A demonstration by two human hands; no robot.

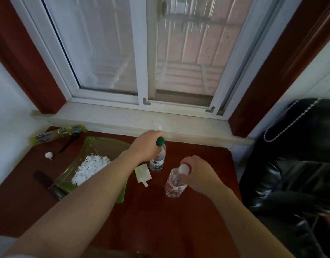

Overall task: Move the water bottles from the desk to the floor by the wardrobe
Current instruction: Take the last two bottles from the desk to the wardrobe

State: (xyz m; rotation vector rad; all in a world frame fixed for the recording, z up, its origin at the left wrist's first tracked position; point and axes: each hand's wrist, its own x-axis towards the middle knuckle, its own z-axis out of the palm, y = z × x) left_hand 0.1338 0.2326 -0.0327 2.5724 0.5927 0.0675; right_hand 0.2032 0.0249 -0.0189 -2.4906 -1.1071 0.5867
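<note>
my left hand [145,145] grips green-cap bottle [158,158] neck | my right hand [196,171] grips white-cap bottle [175,181] | both upright, mid-bench [203,211] | front bare

Left hand [144,146] wraps the neck of the green-capped clear plastic bottle [157,159]; right hand [196,171] grips the white-capped clear plastic bottle [174,181]. Both bottles upright on the reddish-brown wooden counter [197,211], small white paper packet [142,173] just beside the green-capped one.
</note>
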